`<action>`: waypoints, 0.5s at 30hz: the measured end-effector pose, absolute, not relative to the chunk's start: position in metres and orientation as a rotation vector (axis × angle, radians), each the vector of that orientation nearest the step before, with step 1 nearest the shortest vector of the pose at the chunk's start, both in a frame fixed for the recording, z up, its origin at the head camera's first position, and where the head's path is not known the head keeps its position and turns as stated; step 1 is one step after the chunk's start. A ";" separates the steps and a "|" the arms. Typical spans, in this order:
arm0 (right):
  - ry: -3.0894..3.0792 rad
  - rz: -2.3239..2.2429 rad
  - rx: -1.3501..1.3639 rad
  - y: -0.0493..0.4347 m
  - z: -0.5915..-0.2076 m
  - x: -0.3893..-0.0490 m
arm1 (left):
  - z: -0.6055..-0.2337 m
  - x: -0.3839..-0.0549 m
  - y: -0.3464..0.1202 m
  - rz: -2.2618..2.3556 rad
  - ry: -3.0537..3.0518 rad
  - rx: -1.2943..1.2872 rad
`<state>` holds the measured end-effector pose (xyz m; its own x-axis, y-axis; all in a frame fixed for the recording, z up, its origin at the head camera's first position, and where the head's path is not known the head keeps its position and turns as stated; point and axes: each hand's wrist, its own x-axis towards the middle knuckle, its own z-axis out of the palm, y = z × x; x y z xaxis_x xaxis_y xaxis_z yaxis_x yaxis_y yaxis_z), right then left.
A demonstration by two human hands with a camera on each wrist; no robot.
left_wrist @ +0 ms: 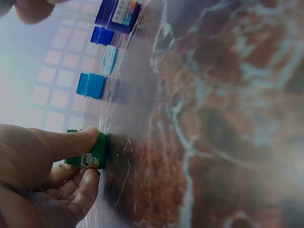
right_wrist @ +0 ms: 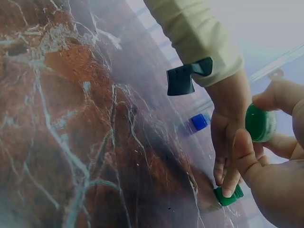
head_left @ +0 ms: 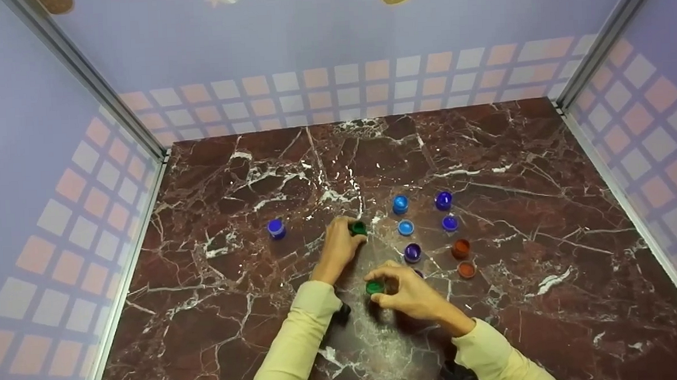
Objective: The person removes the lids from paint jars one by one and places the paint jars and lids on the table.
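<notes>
My left hand (head_left: 340,246) grips a small open green paint jar (head_left: 359,229) at the middle of the marble-patterned table. In the left wrist view, thumb and fingers hold the jar (left_wrist: 98,151) from both sides, its base down at the tabletop. Closer to me, my right hand (head_left: 406,292) pinches a round green lid (head_left: 375,287) by its edge between thumb and fingers. The right wrist view shows this lid (right_wrist: 257,124) held up above the table, its green face visible.
Left of my hands stands a capped blue jar (head_left: 276,229). To the right are open jars in light blue (head_left: 400,205), dark blue (head_left: 443,201), purple (head_left: 412,253) and orange (head_left: 461,248). Their lids lie near them; the purple one is mostly hidden by my right hand. Panels (head_left: 332,36) enclose the table.
</notes>
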<state>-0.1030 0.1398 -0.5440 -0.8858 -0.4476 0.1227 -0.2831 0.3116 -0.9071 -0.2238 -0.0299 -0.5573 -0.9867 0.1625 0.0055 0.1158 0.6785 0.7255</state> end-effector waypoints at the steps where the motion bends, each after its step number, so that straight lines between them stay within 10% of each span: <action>1: 2.432 -1.604 -0.685 0.140 -0.544 -0.104 | -0.557 -0.226 -0.030 1.214 2.822 0.227; 15: 2.724 -1.481 -0.497 0.120 -0.547 -0.121 | -0.559 -0.254 -0.023 1.249 2.845 0.206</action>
